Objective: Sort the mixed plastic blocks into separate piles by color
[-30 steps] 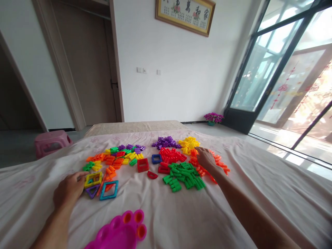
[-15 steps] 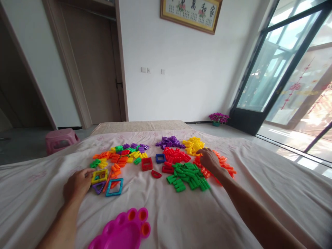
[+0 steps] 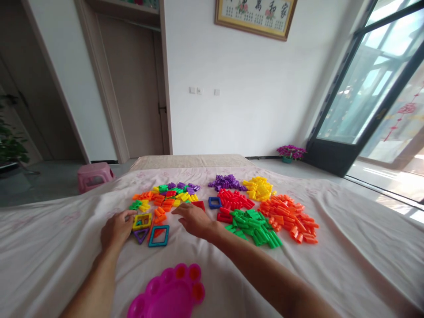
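Observation:
My left hand (image 3: 116, 230) rests on the cloth at the left, fingers loosely bent and apart at the edge of a yellow square frame tile (image 3: 134, 222). Just below that tile lies a purple triangle tile (image 3: 141, 235), with a light-blue square frame tile (image 3: 151, 242) to its right. My right hand (image 3: 194, 219) reaches in from the right, palm down and fingers stretched out, with nothing visible in them. Its fingertips hover close to orange tube pieces (image 3: 160, 216) and a mixed pile (image 3: 180, 193) of coloured pieces. Behind the hand, a red square tile (image 3: 199, 205) is partly covered.
Sorted piles lie to the right: purple (image 3: 226, 182), yellow (image 3: 259, 189), red (image 3: 234, 199), green (image 3: 255, 225) and orange (image 3: 291, 216). A blue square frame (image 3: 214, 207) sits beside the red pieces. At the front lies a magenta paw-shaped tray (image 3: 168, 298) with orange in some hollows.
My right hand has moved left from the yellow and orange piles to beside the mixed pieces. My left hand stays by the yellow tile. The whole view has shifted slightly.

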A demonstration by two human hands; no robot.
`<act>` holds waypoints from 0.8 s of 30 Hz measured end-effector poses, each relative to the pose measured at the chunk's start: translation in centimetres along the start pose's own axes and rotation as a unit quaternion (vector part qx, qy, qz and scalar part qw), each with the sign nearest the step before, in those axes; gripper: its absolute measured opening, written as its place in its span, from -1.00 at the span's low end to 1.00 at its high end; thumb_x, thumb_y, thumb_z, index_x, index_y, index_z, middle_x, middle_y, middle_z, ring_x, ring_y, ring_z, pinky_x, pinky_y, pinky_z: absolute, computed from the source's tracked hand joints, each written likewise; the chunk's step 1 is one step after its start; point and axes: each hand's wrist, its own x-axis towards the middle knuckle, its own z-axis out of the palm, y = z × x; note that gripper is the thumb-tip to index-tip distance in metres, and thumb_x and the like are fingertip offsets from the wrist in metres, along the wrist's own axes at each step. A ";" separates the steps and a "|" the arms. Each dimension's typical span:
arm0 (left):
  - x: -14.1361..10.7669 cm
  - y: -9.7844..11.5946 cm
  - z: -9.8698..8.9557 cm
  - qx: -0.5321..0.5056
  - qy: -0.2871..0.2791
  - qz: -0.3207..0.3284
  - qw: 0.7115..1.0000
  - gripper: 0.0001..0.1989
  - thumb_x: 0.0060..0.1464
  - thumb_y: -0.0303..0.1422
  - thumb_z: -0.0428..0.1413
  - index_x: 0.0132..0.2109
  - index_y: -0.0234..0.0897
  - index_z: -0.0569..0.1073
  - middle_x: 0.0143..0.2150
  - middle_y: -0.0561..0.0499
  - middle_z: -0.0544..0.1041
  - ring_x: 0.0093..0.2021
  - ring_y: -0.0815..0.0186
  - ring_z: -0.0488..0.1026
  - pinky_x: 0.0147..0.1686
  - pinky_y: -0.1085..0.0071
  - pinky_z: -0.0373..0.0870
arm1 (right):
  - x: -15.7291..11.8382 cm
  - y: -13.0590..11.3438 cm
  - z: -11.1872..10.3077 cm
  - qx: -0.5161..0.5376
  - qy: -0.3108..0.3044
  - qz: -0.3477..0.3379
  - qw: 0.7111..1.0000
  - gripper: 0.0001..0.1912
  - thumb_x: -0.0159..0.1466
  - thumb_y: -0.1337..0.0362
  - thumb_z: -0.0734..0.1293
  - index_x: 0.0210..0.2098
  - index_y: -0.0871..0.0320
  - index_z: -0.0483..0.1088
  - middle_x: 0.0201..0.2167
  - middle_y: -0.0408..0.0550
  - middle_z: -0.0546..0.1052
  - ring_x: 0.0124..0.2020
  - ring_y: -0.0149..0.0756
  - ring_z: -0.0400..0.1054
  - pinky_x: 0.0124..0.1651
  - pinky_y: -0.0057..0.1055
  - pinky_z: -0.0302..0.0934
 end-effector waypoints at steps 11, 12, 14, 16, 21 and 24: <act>-0.3 0.1 -0.1 0.001 0.011 0.009 1.000 -0.58 0.20 -0.21 -0.07 0.01 -0.11 0.62 0.08 -0.14 0.60 0.04 0.02 0.51 -0.17 0.25 0.37 | 4.5 -1.4 3.6 -0.046 -0.069 0.060 0.995 -0.74 0.34 0.22 0.33 0.01 0.04 0.51 0.01 -0.01 0.56 0.00 -0.18 0.46 -0.07 -0.38 0.30; -0.3 0.2 -0.1 0.000 0.010 0.008 1.000 -0.58 0.20 -0.21 -0.07 0.00 -0.12 0.62 0.08 -0.14 0.60 0.03 0.02 0.51 -0.17 0.25 0.37 | 4.3 -1.6 3.5 -0.035 -0.061 0.080 0.994 -0.75 0.35 0.23 0.30 -0.01 0.05 0.51 -0.01 0.00 0.57 -0.02 -0.18 0.48 -0.09 -0.38 0.30; -0.3 0.2 -0.2 0.000 0.008 0.006 1.000 -0.58 0.20 -0.21 -0.08 0.00 -0.12 0.62 0.08 -0.15 0.60 0.02 0.01 0.52 -0.18 0.24 0.37 | 3.6 -1.9 3.2 0.003 -0.035 0.114 0.993 -0.76 0.37 0.25 0.27 -0.05 0.08 0.53 -0.06 0.00 0.60 -0.06 -0.17 0.50 -0.12 -0.39 0.29; -0.3 0.2 -0.2 -0.001 0.006 0.006 1.000 -0.57 0.20 -0.21 -0.08 0.00 -0.13 0.62 0.08 -0.15 0.59 0.03 0.02 0.51 -0.17 0.24 0.37 | 2.8 -2.0 2.8 0.063 -0.003 0.138 0.988 -0.78 0.35 0.28 0.27 -0.11 0.11 0.54 -0.15 -0.02 0.63 -0.11 -0.19 0.52 -0.14 -0.41 0.28; -0.2 0.0 -0.1 -0.003 0.004 0.008 1.000 -0.57 0.20 -0.21 -0.08 0.00 -0.12 0.62 0.09 -0.14 0.59 0.06 0.04 0.51 -0.12 0.27 0.37 | 0.1 0.1 1.1 0.238 0.081 0.185 0.950 -0.74 0.32 0.35 0.22 -0.10 0.20 0.52 -0.36 -0.06 0.61 -0.35 -0.32 0.51 -0.30 -0.49 0.29; -0.1 0.0 -0.1 -0.002 0.004 0.008 1.000 -0.58 0.20 -0.21 -0.08 0.00 -0.13 0.62 0.08 -0.14 0.60 0.04 0.04 0.51 -0.13 0.26 0.38 | -2.9 3.1 -1.7 0.217 0.161 0.201 0.942 -0.72 0.31 0.30 0.23 -0.10 0.19 0.53 -0.30 -0.05 0.62 -0.29 -0.28 0.51 -0.25 -0.45 0.33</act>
